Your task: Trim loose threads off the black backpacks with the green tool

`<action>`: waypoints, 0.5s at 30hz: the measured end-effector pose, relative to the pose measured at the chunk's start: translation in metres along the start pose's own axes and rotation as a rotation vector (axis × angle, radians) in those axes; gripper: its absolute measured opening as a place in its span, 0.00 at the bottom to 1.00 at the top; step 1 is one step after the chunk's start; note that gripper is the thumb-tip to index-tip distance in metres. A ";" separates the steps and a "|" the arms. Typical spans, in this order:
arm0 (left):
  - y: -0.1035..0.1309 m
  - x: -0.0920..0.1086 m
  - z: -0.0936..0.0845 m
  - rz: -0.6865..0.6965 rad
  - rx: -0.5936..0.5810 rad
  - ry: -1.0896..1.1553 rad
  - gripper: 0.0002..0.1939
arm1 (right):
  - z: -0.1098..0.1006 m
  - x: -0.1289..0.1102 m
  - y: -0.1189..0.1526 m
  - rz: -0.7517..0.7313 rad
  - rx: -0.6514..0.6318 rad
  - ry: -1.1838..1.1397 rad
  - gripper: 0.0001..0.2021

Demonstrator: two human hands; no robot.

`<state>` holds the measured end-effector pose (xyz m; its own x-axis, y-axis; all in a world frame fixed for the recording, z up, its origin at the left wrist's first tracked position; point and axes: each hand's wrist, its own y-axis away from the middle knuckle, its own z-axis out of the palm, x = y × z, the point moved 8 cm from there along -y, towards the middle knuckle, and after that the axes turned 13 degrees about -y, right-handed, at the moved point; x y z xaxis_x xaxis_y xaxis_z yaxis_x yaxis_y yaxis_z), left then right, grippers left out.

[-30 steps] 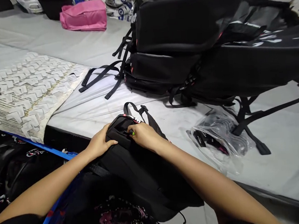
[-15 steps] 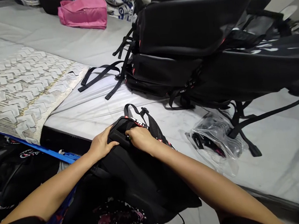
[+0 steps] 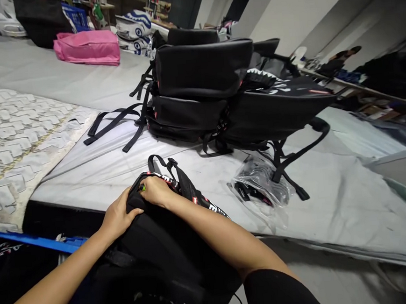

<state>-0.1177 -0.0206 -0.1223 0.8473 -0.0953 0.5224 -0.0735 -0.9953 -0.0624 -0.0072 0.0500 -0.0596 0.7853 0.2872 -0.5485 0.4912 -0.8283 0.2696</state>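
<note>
A black backpack (image 3: 182,247) lies across my lap and the table edge, its strap and white-and-red lettered trim on the far side. My left hand (image 3: 118,216) grips the backpack's upper edge, thumb on the near side and fingers behind the fabric. Close beside it, my right hand (image 3: 156,191) is closed in a fist against the same edge. A small yellow-green and black object (image 3: 143,188) shows in that fist; most of it is covered, so its kind cannot be made out.
Stacked black backpacks (image 3: 197,73) stand on the white-covered table (image 3: 333,198), straps trailing. A clear plastic bag (image 3: 258,190) with dark items lies in front of them. Cut white pieces (image 3: 18,124) cover a board at left. A pink bag (image 3: 87,48) sits behind. Someone (image 3: 343,59) is far right.
The view has tilted up and turned right, showing more of the room. My right fist has moved slightly left along the backpack's edge, closer to my left hand, which keeps its grip.
</note>
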 end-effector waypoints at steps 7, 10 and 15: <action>0.000 -0.001 0.003 0.021 0.010 0.005 0.37 | 0.005 0.005 0.008 -0.108 -0.068 0.008 0.13; -0.001 -0.003 0.005 0.000 0.000 0.034 0.38 | 0.007 0.001 0.008 -0.141 -0.079 0.091 0.13; -0.001 -0.005 0.004 -0.018 -0.032 0.116 0.38 | 0.007 -0.022 0.021 -0.242 -0.094 0.252 0.14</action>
<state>-0.1196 -0.0186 -0.1286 0.7824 -0.0769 0.6180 -0.0775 -0.9967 -0.0260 -0.0171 0.0231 -0.0476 0.7048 0.5884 -0.3962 0.6972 -0.6777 0.2338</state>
